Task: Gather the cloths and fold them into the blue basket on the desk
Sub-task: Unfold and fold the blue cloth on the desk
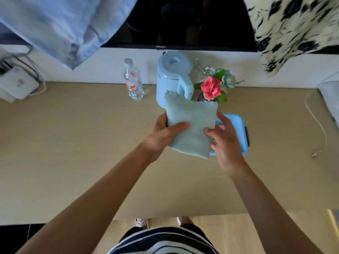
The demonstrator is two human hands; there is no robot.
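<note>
Above the desk (pixel 91 143), a folded cloth (pixel 190 125) is held partly over the blue basket (pixel 237 125).
My left grip (pixel 165 132) and right grip (pixel 225 142) both pinch the cloth (thumbs in front); I would press the edges together, then lower it flat inside.

- A clear plastic water bottle (pixel 133 83) stands upright, left of the kettle.
- A pale blue kettle (pixel 173 77), lid closed.
- A pink rose bouquet (pixel 212 87) sits just right of the kettle.
- A dark screen (pixel 183 21) hangs above them.
- A white box (pixel 17 85) with cables at far left.
- A white cable (pixel 317 125) trails at right.
</note>
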